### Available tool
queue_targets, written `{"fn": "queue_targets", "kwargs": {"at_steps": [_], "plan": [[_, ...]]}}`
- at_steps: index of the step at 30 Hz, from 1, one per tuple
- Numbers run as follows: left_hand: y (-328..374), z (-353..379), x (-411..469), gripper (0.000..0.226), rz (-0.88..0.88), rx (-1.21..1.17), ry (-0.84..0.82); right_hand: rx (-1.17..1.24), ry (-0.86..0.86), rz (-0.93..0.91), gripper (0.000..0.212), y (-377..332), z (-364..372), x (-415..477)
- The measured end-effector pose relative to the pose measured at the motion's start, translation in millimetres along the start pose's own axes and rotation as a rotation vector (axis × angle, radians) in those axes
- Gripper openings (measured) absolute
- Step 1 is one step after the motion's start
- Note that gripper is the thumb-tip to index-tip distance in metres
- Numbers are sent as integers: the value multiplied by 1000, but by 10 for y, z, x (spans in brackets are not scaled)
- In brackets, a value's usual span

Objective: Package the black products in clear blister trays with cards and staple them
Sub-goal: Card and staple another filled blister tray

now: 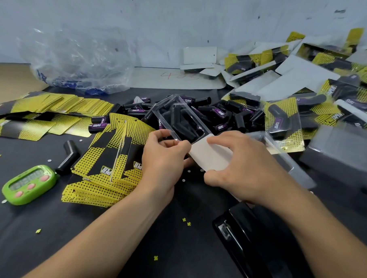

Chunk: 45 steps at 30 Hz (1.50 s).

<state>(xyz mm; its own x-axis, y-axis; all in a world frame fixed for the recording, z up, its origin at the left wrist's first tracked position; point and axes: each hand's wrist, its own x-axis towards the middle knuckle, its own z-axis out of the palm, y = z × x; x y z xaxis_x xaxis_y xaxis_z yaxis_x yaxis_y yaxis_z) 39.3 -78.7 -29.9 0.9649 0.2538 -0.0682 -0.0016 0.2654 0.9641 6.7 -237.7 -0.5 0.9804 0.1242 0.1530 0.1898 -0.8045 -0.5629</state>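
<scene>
A clear blister tray (179, 115) with a black bent product (182, 126) inside is held tilted above the table's middle. My left hand (165, 157) pinches the tray's near edge. A card (209, 155), white back towards me, sits at the tray's near end, and my right hand (242, 164) grips it with fingers on top and thumb below. Behind the tray lies a pile of loose black products (219, 115). A black stapler (256, 240) lies on the table under my right forearm.
Yellow-and-black cards (112, 152) are stacked left of my hands, with more spread (49, 105) at far left. A green timer (30, 184) sits front left beside a stray black product (69, 155). Finished packs (306, 89) heap up at right. A plastic bag (81, 60) lies at the back.
</scene>
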Motion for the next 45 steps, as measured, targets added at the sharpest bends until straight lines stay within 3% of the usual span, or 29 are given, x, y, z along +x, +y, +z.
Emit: {"fn": "queue_targets", "kwargs": {"at_steps": [4,10,16,22,24,26,27,29,35,45], "plan": [[12,-10,-15,38,21,32,-56,10,48,-16,79,25,53,10],[45,-54,-5,39,59,129,-160,134,21,20,95,69,57,23],[86,-78,21,24,44,241,-223,144,104,42,106,61,191,27],[123,-134,45,23,13,348,-229,274,-14,101,122,104,176,56],[132,-145,35,24,0,328,-244,468,-63,195,104,154,110,68],[132,-150,20,24,-15,309,-261,730,-145,275,59,206,44,91],[126,-149,13,24,-20,310,-267,804,-189,300,39,219,23,102],[109,-142,-1,24,-23,328,-268,843,-220,334,19,249,24,111],[91,-135,-24,22,-12,371,-260,745,-113,333,6,261,117,139],[97,-133,-62,18,-22,414,-198,596,-90,314,12,230,119,142]]}}
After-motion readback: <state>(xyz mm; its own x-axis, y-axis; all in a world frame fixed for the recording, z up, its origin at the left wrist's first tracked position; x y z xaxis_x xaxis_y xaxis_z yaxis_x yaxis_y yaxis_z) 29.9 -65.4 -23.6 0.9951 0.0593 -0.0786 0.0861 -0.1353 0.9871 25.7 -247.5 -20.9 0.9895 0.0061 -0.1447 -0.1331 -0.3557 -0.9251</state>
